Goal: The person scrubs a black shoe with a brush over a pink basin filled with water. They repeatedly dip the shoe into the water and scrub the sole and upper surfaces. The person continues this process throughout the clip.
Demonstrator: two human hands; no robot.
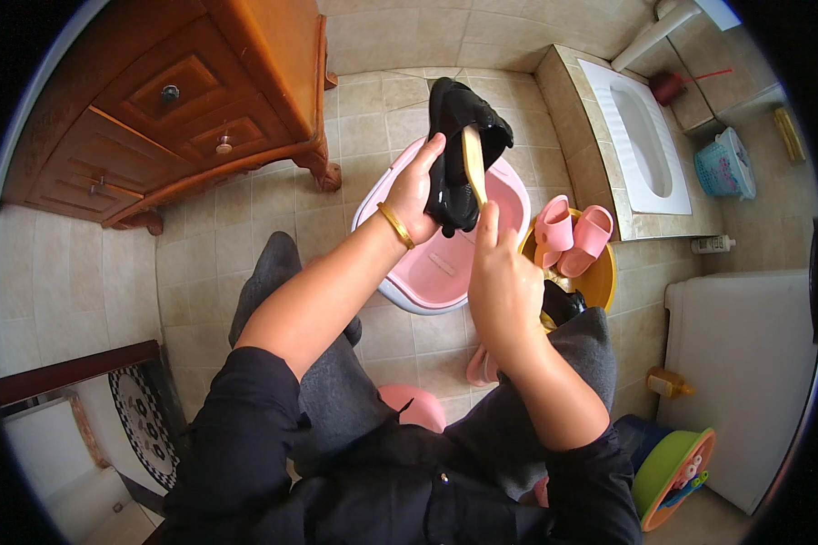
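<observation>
My left hand (416, 194) grips a black shoe (443, 112) by its side, the thumb along its edge, above a pink plastic basin (436, 272). The shoe looks wet and its opening faces me. With my right hand (508, 279) I hold a pale wooden-handled brush (474, 160), index finger stretched along the handle; its far end is inside the shoe, so the bristles are hidden. To the right of the pink basin stands a yellow basin (603, 283) with pink slippers (576, 238) on it and a black shoe (562, 303) at its near side.
A wooden cabinet (245, 88) stands at the upper left. At the upper right are a raised squat toilet (641, 136) and a blue basket (722, 163). A white appliance (736, 375), bottles and stacked colored basins (668, 470) line the right side. A pink stool (412, 407) is beneath me.
</observation>
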